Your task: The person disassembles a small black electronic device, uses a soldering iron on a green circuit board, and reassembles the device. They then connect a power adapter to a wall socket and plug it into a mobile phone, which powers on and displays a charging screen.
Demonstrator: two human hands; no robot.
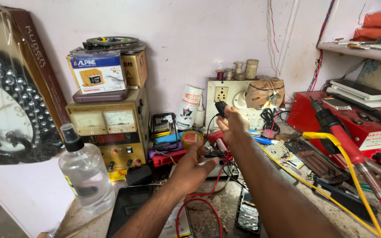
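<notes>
right hand: the right hand [231, 125] is up at the back of the bench, fingers closed round a small black plug [221, 108] with its black lead trailing down from the grip

left hand: the left hand [193, 169] sits lower and nearer, fingers half curled, loose. It's over a red probe [220, 143] and the red wire [199, 207], but I honestly can't tell if it's got hold of anything (thumb side is turned away from me)

where the plug is: pinched in the right hand, just in front of the white socket board [223, 99] on the wall, not in a socket as far as I can see

how far along: looks to me like early days. Plug is in hand and near the board, leads are lying loose on the bench, nothing hooked up yet by the look of it

left of the grip: yellow bench power supply [109, 128] with two meters, and a clear spray bottle [84, 172] nearer the edge

right of the grip: red machine [367, 128] with a yellow cable [331, 145] looping off it

below the grip: a bare phone board [248, 216] lying flat on the bench (cluttered everywhere, tbh)
</notes>
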